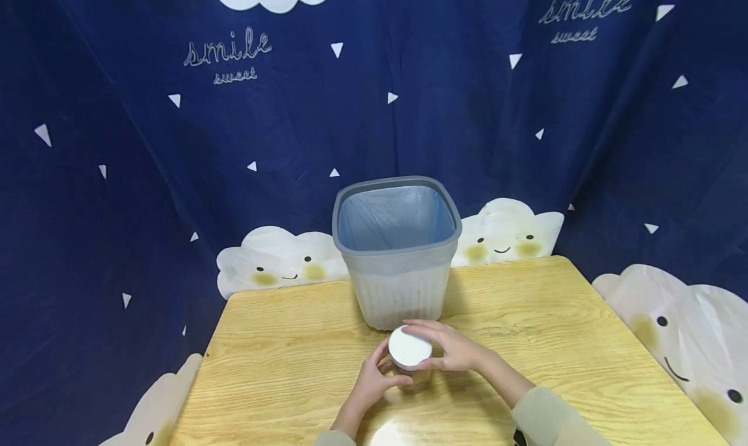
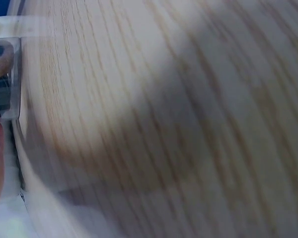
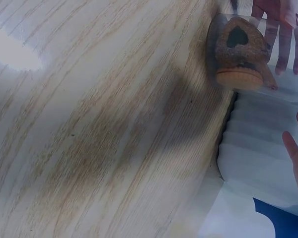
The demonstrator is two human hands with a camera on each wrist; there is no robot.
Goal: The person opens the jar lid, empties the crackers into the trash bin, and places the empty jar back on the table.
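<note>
And here, just at the near foot of a translucent white, ribbed plastic bin with a grey rim (image 1: pixel 400 287), gripping a clear, cylindrical plastic jar (image 1: pixel 419 378) with the left hand (image 1: pixel 369 382), with fingers bent round the side and thumb laid across the front. Up top, grasping the edge of a round white lid (image 1: pixel 410 348) with the right hand (image 1: pixel 452 348), with fingers arched over to the far side and thumb at the near side, parted about as wide as the lid itself. Capping the jar, face up; impossible to judge how tightly. Peer through the clear wall in the right wrist view and find a brown piece with a dark heart-shaped patch (image 3: pixel 253 47), right beside a tan, round piece with a ridged edge (image 3: pixel 239 79). Upright, over the pale yellow wood-grain table (image 1: pixel 280 355); hard to say whether resting on the surface or just above. Catch only the edge of the jar and one finger in the left wrist view, blurred. And behind everything, hanging in folds, printed with white triangles and smiling clouds: a deep blue fabric curtain (image 1: pixel 292 128).
</note>
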